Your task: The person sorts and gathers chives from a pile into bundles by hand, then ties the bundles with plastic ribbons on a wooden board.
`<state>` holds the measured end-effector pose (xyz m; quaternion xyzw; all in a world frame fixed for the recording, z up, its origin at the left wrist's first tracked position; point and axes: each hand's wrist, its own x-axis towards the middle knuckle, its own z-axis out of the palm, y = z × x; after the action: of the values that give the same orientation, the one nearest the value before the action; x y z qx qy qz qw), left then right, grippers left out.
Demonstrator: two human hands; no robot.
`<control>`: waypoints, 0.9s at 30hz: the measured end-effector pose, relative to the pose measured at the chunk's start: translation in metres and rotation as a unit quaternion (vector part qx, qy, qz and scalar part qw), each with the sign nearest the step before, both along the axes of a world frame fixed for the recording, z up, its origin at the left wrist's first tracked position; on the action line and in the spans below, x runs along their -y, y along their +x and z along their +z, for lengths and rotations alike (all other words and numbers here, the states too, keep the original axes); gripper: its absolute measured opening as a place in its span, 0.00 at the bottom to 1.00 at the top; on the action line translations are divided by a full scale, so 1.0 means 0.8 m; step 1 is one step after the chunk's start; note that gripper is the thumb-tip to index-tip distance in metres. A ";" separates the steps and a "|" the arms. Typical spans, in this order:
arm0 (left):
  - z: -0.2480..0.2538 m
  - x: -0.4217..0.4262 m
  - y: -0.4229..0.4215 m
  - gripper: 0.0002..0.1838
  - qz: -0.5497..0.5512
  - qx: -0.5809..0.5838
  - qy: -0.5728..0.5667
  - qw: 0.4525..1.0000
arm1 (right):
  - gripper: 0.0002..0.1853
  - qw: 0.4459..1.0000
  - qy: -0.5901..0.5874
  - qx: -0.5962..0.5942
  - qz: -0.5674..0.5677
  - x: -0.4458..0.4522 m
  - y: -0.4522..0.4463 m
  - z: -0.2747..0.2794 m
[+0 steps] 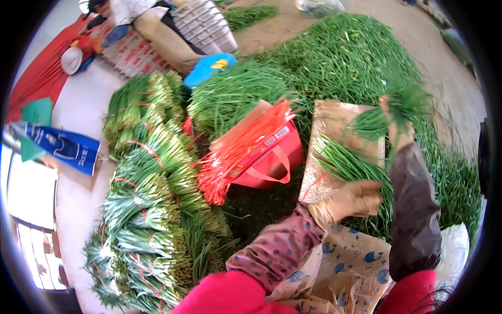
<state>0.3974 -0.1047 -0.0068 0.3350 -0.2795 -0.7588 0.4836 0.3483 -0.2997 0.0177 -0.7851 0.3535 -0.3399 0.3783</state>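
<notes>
Nearest, a patterned apron (361, 256) spreads across the person's lap, with a clear plastic bag (454, 256) at the right. Beyond the apron, the left hand (351, 201) lies over the lower part of a bunch of green stalks (353, 162); whether its fingers close around them cannot be told. The bunch slants across a board (329, 120), pale ends near the left edge, leaves running past the right edge. A red strip (314, 186) lies on the board's lower left, and bare board shows above the bunch. Farther up, over the board's right edge, the right hand (397, 120) grips a blurred clump of greens (415, 102).

Left of the board, across a narrow dark gap, stands a red bag (269, 162) topped with red ties (251, 146). Tied bundles (157, 209) crowd the space farther left. Loose greens (345, 52) heap up behind the board and down its right side, leaving open floor (423, 47) only past the heap. Farthest, a person (120, 21) bends beside crates (204, 26).
</notes>
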 end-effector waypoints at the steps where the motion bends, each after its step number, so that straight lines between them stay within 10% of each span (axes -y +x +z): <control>1: -0.018 -0.005 -0.015 0.43 -0.019 0.007 -0.030 0.999 | 0.17 0.999 -0.009 0.034 -0.016 -0.007 -0.005 0.007; 8: -0.020 -0.029 -0.088 0.47 0.025 -0.376 -0.032 0.926 | 0.14 0.960 0.002 0.275 -0.057 -0.133 -0.100 0.033; 11: 0.023 -0.061 -0.088 0.39 0.063 -0.406 -0.034 0.911 | 0.16 0.931 0.148 0.310 0.123 -0.192 -0.182 -0.053; 13: 0.051 -0.086 -0.082 0.34 0.116 -0.315 -0.022 0.942 | 0.13 0.923 -0.321 0.014 0.213 -0.230 -0.180 -0.009; 16: 0.069 -0.128 -0.075 0.28 0.123 -0.228 0.034 0.965 | 0.22 0.916 -0.355 -0.043 0.185 -0.333 -0.188 0.054; 20: 0.062 -0.159 -0.052 0.22 0.084 -0.092 0.096 0.988 | 0.22 0.926 0.081 0.074 0.361 -0.361 -0.255 0.113; 22: 0.077 -0.172 -0.057 0.20 0.092 -0.093 0.060 0.990 | 0.26 0.860 0.430 0.155 0.225 -0.362 -0.279 0.083; 27: 0.095 -0.198 -0.056 0.25 -0.046 -0.028 0.000 0.999 | 0.54 0.701 0.550 0.350 0.291 -0.374 -0.236 0.042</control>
<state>0.3523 0.0536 0.0695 0.3009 -0.2807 -0.7892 0.4559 0.1594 -0.0006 0.0516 -0.3260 0.0740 -0.2082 0.9192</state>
